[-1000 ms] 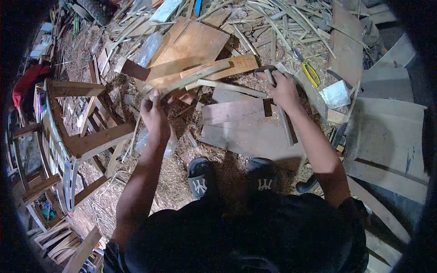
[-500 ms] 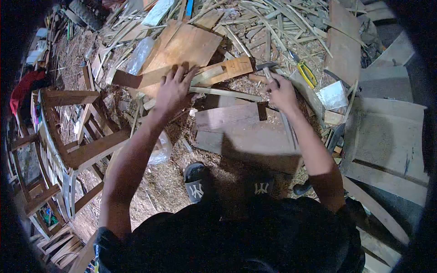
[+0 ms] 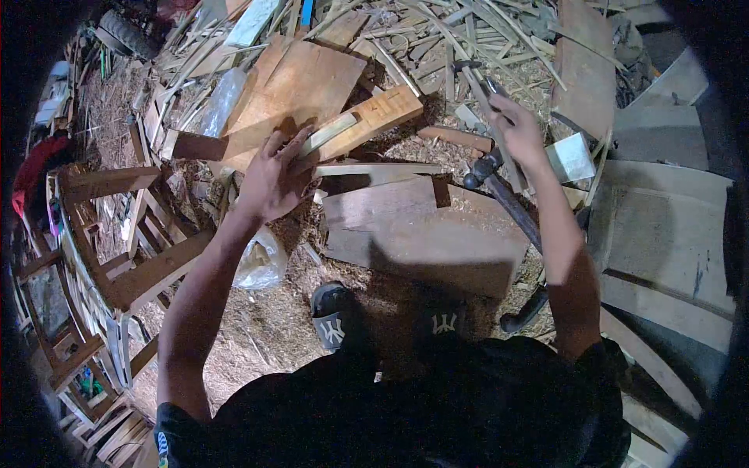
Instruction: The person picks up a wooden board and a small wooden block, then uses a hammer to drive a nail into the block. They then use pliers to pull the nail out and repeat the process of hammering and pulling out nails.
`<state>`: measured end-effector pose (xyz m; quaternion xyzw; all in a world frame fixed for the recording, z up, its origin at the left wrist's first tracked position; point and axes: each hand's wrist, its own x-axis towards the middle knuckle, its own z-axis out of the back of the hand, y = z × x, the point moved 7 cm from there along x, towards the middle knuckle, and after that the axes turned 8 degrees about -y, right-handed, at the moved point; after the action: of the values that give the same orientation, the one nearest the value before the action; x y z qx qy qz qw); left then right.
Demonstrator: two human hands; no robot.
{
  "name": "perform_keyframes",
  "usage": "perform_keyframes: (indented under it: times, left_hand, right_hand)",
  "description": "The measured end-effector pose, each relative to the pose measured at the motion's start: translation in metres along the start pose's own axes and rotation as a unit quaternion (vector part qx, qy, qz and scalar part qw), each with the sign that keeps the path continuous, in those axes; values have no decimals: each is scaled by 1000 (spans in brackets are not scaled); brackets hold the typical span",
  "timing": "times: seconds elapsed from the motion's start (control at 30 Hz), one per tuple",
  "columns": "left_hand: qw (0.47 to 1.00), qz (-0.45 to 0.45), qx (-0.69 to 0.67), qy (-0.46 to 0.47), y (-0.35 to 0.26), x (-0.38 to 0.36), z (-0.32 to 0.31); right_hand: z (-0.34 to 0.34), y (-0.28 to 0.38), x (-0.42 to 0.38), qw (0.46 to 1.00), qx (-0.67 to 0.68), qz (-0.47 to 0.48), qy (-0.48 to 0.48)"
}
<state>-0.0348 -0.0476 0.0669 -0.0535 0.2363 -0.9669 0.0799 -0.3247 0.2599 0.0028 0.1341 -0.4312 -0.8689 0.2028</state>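
Observation:
My left hand [image 3: 277, 178] grips the lower left end of a light wooden block [image 3: 384, 113], its fingers over a pale strip [image 3: 331, 132] lying along the block. The block slants up to the right above a brown board [image 3: 324, 78]. My right hand [image 3: 520, 134] is at the right with curled fingers, beside a thin-headed hammer [image 3: 468, 65] whose pale handle runs down past the fingertips. Dark metal tips [image 3: 492, 86] show just above those fingers; whatever is under the hand is hidden. A second hammer [image 3: 511, 204] with a rounded head lies below.
A flat board [image 3: 421, 238] lies before my sandals. Wooden frames [image 3: 148, 273] stand at the left, near a plastic bag [image 3: 261, 261]. Panels [image 3: 663, 234] and a white block [image 3: 571, 158] are at the right. Wood scraps [image 3: 499, 39] cover the far ground.
My right hand and the thin-headed hammer have moved up and right. The block in my left hand is tilted more steeply. The yellow-handled tool is no longer visible, and the second hammer's head now shows.

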Motion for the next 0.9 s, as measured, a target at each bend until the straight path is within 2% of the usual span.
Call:
perform_keyframes:
  times: [0.1,0.13,0.2,0.23,0.27,0.33,0.37,0.4,0.47,0.5,0.53,0.6,0.67,0.73,0.8,0.83,0.87,0.9]
  left_hand:
    - [1000,-6,13,-20,0,1,9]
    - [999,4,-20,-25,4,4,12]
    - [998,11,-52,-30,6,8,15]
    - [994,9,-103,-30,4,10,16]
    - [988,6,-153,-31,2,12,17]
    - [989,15,-149,-11,1,6,10]
    - [988,29,-149,11,3,0,1]
    - [988,29,-148,11,5,-4,-7]
    - [934,113,-337,36,8,-11,-28]
    - [969,33,-240,49,-10,-8,-23]
    - [969,34,-238,47,-19,-6,-20]
    - [997,-2,-71,18,-32,-5,-9]
    - [997,11,-76,4,-26,-3,-2]
    - [997,-8,-73,-23,-22,-1,8]
    - [997,-38,-47,-40,-19,-7,18]
    - [999,1,-43,-31,-12,-11,19]
    - [998,40,-39,-22,-5,-16,20]
    - [998,44,-39,-26,-4,-20,24]
  right_hand:
    - [16,1,-27,999,-42,7,-23]
    - [18,4,-38,999,-40,6,-24]
    - [26,22,-60,987,-85,116,-65]
    - [24,20,-69,990,-107,71,-59]
    - [25,28,-83,990,-106,71,-63]
    - [17,47,-103,990,-137,39,14]
    - [5,35,-110,988,-125,81,33]
    - [1,41,-113,988,-124,81,33]
    - [-26,73,-126,981,-68,148,104]
    - [-39,79,-126,981,-67,150,104]
    - [-55,88,-124,974,-53,191,108]
    - [-85,88,-114,965,-37,235,112]
    - [-111,76,-96,963,-99,230,98]
    - [-110,82,-87,964,-88,240,79]
    - [-121,76,-78,951,-86,201,219]
    - [-122,70,-78,955,-54,99,274]
    - [-120,68,-77,954,-56,103,277]
    - [-107,71,-71,961,-60,192,191]
